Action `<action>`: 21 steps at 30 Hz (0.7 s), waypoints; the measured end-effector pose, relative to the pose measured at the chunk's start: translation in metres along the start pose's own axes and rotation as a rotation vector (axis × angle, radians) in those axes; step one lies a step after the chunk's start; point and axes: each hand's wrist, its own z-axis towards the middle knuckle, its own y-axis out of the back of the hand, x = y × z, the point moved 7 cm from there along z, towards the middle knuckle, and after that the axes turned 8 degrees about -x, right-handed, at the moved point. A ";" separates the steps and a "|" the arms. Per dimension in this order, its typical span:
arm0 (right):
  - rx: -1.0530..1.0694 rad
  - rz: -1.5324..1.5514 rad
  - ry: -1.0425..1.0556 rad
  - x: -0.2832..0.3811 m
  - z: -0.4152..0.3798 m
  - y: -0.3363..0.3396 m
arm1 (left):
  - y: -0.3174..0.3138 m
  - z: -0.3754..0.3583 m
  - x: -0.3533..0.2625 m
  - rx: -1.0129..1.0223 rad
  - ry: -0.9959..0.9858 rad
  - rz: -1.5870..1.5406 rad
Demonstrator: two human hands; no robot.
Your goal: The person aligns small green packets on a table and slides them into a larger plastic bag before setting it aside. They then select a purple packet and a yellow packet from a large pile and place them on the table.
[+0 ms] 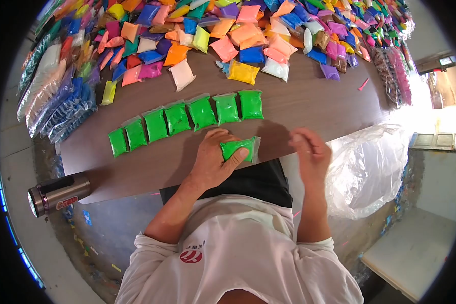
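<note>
My left hand [215, 158] is closed around a green packet [234, 148] in a clear plastic pouch, near the front edge of the table. The thumb presses on the packet's face, and the pouch's clear end sticks out to the right. Apart from the packet, my right hand [310, 151] is raised at the table's edge with loosely curled fingers, and I see nothing in it. Beyond my left hand, several similar green packets [177, 118] lie side by side in a slightly curved row on the brown table [309, 101].
A large heap of colourful packets [245, 34] covers the far side. Bundled plastic bags [61, 96] hang over the left edge. A steel flask [60, 193] lies at the near left corner. Clear plastic sheeting [367, 169] is at right, and a small pink stick [363, 84] lies on the table.
</note>
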 end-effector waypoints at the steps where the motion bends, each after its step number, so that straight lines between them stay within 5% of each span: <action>1: 0.069 0.009 -0.001 0.000 -0.005 -0.015 | 0.001 0.000 0.000 -0.004 -0.008 0.003; 9: 0.398 0.350 -0.234 -0.001 -0.024 -0.067 | 0.001 0.001 -0.001 0.010 0.008 -0.008; 21: 0.474 0.387 -0.278 -0.014 -0.022 -0.071 | 0.002 0.000 0.001 -0.006 0.014 -0.049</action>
